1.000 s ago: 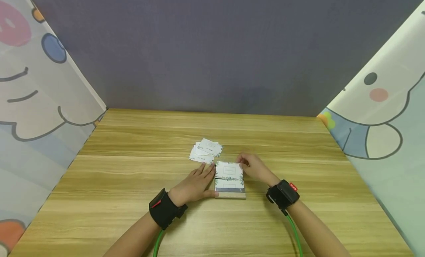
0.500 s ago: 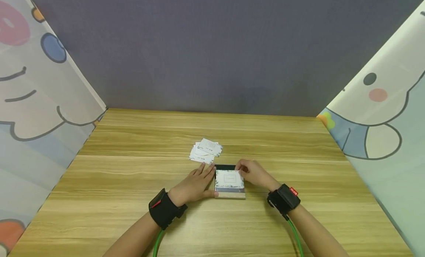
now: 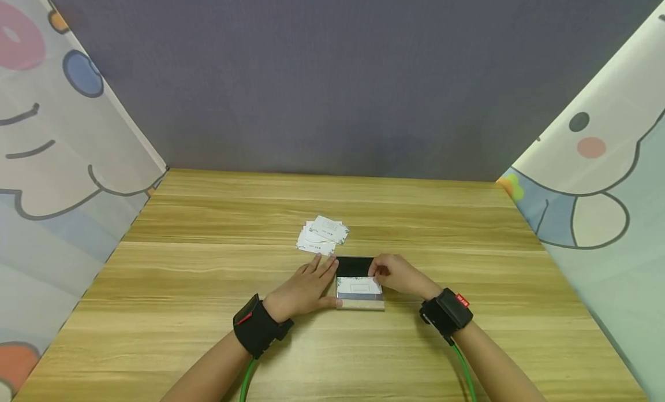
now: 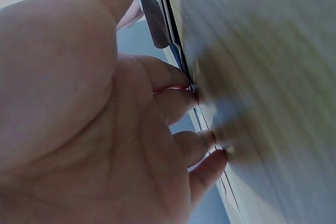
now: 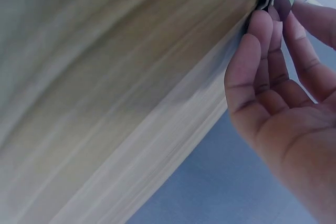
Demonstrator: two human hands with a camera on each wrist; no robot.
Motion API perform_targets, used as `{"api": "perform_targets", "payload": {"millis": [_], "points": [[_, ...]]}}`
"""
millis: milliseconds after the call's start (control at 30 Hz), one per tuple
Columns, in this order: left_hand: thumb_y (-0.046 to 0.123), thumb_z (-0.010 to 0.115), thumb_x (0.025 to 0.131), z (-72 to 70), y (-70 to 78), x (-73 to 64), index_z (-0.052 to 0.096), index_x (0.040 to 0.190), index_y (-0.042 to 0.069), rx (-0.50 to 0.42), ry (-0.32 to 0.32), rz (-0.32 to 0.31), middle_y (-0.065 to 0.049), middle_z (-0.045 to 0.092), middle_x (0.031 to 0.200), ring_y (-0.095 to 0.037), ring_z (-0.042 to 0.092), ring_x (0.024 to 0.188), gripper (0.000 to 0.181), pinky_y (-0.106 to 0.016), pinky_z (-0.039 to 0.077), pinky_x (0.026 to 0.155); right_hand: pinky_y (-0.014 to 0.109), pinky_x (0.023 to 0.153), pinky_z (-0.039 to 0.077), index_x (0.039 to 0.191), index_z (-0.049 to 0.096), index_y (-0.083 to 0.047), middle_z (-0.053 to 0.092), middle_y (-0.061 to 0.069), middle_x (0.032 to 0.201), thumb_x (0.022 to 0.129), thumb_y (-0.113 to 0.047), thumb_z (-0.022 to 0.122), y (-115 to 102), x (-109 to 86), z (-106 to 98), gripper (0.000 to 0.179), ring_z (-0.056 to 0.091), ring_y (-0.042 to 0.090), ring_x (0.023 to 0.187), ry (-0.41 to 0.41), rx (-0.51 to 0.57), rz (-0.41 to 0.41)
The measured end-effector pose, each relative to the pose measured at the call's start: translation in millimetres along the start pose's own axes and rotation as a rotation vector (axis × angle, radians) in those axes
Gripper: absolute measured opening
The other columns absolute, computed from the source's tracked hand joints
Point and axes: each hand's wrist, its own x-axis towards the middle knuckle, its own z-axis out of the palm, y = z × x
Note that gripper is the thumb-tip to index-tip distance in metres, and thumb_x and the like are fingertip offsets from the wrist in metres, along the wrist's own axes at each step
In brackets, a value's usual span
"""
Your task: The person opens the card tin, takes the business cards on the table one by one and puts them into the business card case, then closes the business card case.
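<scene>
A small flat card holder (image 3: 353,267) lies on the table, its black inside showing at the far end and a beige strip at the near end. In it lies a white card (image 3: 359,285) with leafy printing, its near part behind a grey-blue band. My left hand (image 3: 306,289) lies with straight fingers along the holder's left edge, thumb at the near left corner; the left wrist view shows those fingertips at the edge. With curled fingers, my right hand (image 3: 399,274) pinches the card at its far right corner. The right wrist view shows my thumb (image 5: 317,22) beside the holder's edge.
A loose pile of white printed cards (image 3: 323,235) lies just beyond the left fingertips. The wooden table (image 3: 249,205) meets a dark grey panel (image 3: 332,90) at the back. Cartoon-printed sheets flank both sides, and each wrist wears a black strap with a green cable.
My right hand has drawn the card toward the near end of the holder, over the band's side, uncovering more of the black inside. The left hand has stayed in place.
</scene>
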Motion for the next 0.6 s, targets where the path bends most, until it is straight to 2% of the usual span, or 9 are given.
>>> {"api": "perform_targets", "payload": {"millis": [300,600], "points": [[0.051,0.051,0.086,0.1,-0.1,0.1,0.025,0.144,0.001,0.007,-0.006,-0.009,-0.012,0.018,0.152,-0.039,0.013,0.139,0.08,-0.049,0.025,0.108,0.018,0.053,0.04,0.084,0.063,0.0,0.06,0.006,0.075,0.083,0.007,0.053,1.7,-0.8,0.5,0.013,0.045,0.004,0.061,-0.023,0.009,-0.035],[0.051,0.051,0.087,-1.3,1.2,-0.3,0.025,0.144,0.002,0.003,-0.008,-0.013,-0.012,0.017,0.152,-0.039,0.013,0.139,0.08,-0.049,0.025,0.108,0.019,0.055,0.042,0.083,0.067,-0.003,0.064,0.006,0.079,0.083,0.003,0.058,-0.4,-0.9,-1.2,0.012,0.049,0.004,0.064,-0.021,0.017,-0.021]]}}
